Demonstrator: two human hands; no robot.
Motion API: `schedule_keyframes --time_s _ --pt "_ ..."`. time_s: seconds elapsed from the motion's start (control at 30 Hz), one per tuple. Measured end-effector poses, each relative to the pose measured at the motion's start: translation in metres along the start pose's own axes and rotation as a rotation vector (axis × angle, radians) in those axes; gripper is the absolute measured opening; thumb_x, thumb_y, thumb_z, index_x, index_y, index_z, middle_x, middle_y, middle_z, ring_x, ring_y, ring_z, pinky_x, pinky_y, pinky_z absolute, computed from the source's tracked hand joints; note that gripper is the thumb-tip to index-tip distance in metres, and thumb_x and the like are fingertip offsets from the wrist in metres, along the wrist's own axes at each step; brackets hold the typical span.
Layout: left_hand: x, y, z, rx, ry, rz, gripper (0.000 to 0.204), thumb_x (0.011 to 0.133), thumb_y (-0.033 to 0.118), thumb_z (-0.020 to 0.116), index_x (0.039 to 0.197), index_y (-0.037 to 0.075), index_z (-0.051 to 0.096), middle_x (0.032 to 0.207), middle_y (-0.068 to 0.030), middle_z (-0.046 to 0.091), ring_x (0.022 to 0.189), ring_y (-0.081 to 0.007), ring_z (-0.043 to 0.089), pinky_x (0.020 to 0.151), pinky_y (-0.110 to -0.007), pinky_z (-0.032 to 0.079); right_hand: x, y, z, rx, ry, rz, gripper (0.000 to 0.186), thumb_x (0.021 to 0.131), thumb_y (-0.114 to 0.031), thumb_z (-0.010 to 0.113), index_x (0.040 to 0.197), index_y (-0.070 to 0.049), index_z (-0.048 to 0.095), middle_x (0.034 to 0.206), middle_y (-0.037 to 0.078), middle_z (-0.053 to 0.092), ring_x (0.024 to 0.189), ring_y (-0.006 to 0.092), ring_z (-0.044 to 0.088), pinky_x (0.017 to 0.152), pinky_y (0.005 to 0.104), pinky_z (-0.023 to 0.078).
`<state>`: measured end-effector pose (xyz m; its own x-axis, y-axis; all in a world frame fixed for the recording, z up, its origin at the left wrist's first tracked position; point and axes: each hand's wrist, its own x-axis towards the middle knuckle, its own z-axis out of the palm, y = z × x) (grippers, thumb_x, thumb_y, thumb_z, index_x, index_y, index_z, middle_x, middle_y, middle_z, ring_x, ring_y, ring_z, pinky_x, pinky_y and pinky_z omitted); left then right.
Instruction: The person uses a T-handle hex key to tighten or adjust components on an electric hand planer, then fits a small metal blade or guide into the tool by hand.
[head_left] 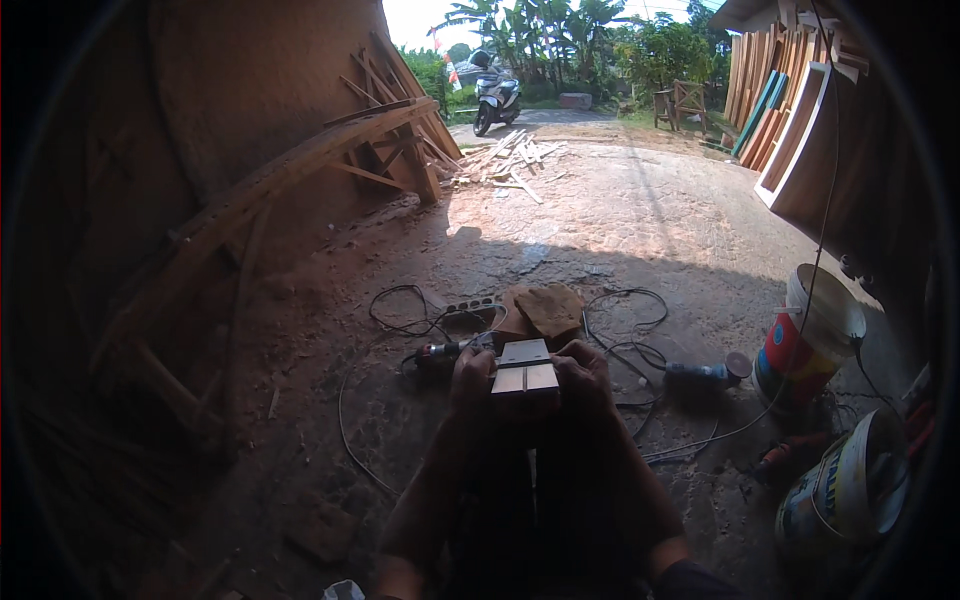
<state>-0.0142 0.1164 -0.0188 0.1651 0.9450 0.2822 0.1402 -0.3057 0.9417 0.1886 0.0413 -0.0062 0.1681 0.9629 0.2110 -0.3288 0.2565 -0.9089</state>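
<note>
Between my two hands is what looks like an electric hand planer (525, 378), turned with its pale metal sole up. A dark slot crosses the sole, and a groove runs down the nearer plate. My left hand (473, 378) grips its left side and my right hand (584, 374) its right side; both sets of fingers are curled and partly in shadow. Just beyond lie a brown wood block (550, 308) and a power strip (470, 307). A power tool with a dark and silver body (440, 351) rests left of my left hand.
An angle grinder (702, 372) with a round disc lies at right among loose cables (630, 350). Two paint buckets (800, 350) (840, 490) stand farther right. A long wooden bench (290, 165) lines the left wall. Scrap wood (515, 160), a motorbike (495, 100) and leaning boards (765, 90) are farther off.
</note>
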Motion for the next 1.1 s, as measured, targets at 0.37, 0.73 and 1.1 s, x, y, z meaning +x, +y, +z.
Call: schedule_keyframes --time_s 0.37,0.73,1.1 --pt "0.001 0.010 0.005 -0.267 -0.015 -0.084 0.006 0.082 0.011 0.055 0.085 0.006 0.054 0.077 0.0003 0.050 0.069 -0.0102 0.044 0.064 -0.027 0.037 -0.003 -0.008 0.005 0.007 0.023 0.016 0.013 0.089 -0.010 0.066 0.081 -0.001 0.063 0.073 0.002 0.062 0.065 0.0066 0.055 0.059 0.0243 0.045" --pt "0.006 0.023 0.006 -0.287 0.019 -0.325 0.007 0.081 0.011 0.056 0.084 0.006 0.054 0.076 0.0002 0.051 0.069 -0.0100 0.045 0.064 -0.027 0.037 -0.002 -0.008 0.005 0.056 -0.014 -0.030 0.014 0.094 -0.006 0.059 0.081 0.000 0.057 0.060 0.005 0.056 0.044 0.0134 0.055 0.039 0.0285 0.045" --pt "0.003 0.030 0.007 -0.280 0.037 -0.331 0.008 0.081 0.011 0.056 0.087 0.006 0.054 0.077 0.0013 0.051 0.068 -0.0091 0.045 0.062 -0.026 0.036 -0.003 -0.009 0.004 0.063 -0.007 0.003 0.013 0.091 -0.009 0.064 0.081 -0.001 0.061 0.069 0.003 0.060 0.058 0.0093 0.055 0.053 0.0260 0.045"
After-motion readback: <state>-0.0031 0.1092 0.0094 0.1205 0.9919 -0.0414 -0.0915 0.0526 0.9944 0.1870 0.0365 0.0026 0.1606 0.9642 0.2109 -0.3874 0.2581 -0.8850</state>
